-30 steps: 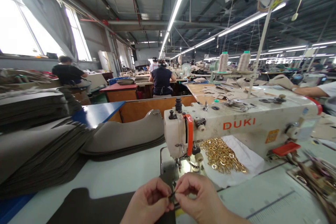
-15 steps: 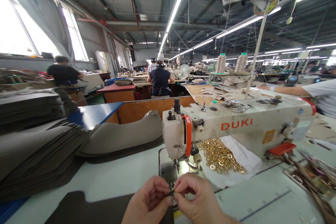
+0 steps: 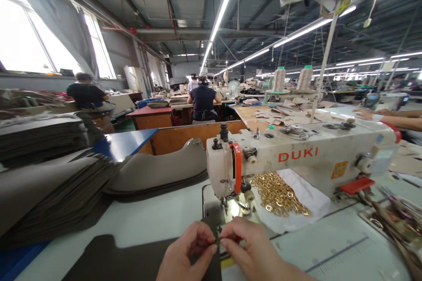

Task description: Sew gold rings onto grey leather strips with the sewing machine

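Observation:
My left hand and my right hand meet at the front of the sewing machine, both pinched on a small dark piece too small to make out. Just beyond the fingertips is the machine's needle area, lit by a lamp. A dark flat panel lies on the table under and left of my left hand. Gold metal rings are heaped on a white cloth behind the machine's needle end, beneath its arm.
Stacks of grey-brown panels fill the left side, with another stack left of the machine head. On the right is a tray with straps and tools. A person's arms reach in at right; other people sit farther back.
The view has shifted slightly, moving the scene a little to the right. Both hands keep their pinch, with slightly changed finger positions. At the right, another person's arms have moved.

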A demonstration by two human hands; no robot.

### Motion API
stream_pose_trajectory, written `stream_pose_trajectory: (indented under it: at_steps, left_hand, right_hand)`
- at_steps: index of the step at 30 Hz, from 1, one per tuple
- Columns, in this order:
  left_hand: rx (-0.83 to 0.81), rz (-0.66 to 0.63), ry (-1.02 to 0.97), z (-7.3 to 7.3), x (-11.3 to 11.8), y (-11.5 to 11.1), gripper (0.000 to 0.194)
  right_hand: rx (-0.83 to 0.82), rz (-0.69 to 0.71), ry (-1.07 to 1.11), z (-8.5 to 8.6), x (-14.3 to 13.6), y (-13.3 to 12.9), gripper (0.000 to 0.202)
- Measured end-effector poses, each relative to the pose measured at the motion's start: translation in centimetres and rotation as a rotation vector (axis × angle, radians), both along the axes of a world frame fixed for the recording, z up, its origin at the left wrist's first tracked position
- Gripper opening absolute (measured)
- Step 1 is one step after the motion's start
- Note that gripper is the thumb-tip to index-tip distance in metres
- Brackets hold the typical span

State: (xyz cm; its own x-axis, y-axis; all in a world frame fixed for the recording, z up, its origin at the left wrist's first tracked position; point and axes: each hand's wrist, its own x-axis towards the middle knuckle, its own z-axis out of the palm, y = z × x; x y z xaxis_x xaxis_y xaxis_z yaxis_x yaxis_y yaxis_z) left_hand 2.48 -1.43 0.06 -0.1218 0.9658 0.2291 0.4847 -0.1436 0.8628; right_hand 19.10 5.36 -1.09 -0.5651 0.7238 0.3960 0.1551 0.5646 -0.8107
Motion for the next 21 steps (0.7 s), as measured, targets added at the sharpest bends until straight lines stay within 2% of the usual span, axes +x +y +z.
stream_pose_trajectory:
  at_steps: [2,4,8,11,13,16,18,21]
  left_hand:
    - [-0.009,-0.036,0.1,0.0,-0.7,0.2,0.006]
    - [0.025,-0.027,0.282,-0.1,-1.9,0.3,0.015]
    - [0.234,0.028,0.718,-1.2,-4.0,-0.1,0.036]
    - [0.361,0.027,0.9,-2.6,-3.9,-0.6,0.04]
    - [0.405,0.043,0.946,-3.6,-3.3,-0.8,0.045]
    - [0.452,0.067,0.948,-4.3,-2.7,-0.8,0.047]
    - [0.459,0.081,0.925,-4.2,-2.6,-0.8,0.043]
    - [0.458,0.064,0.888,-3.1,-2.3,-0.9,0.033]
  right_hand:
    - [0.051,-0.011,-0.027,0.0,0.3,-0.1,0.009]
    - [0.013,-0.038,-0.037,0.1,0.7,-0.2,0.011]
    - [-0.172,-0.094,-0.05,0.5,1.1,-0.1,0.014]
    - [-0.399,-0.097,-0.094,1.0,0.3,0.1,0.015]
    - [-0.506,-0.083,-0.131,1.2,-0.6,0.3,0.014]
    - [-0.549,-0.084,-0.194,1.7,-1.8,0.8,0.015]
    - [-0.56,-0.094,-0.243,1.9,-2.3,1.2,0.016]
    - [-0.568,-0.09,-0.312,2.2,-2.4,1.8,0.015]
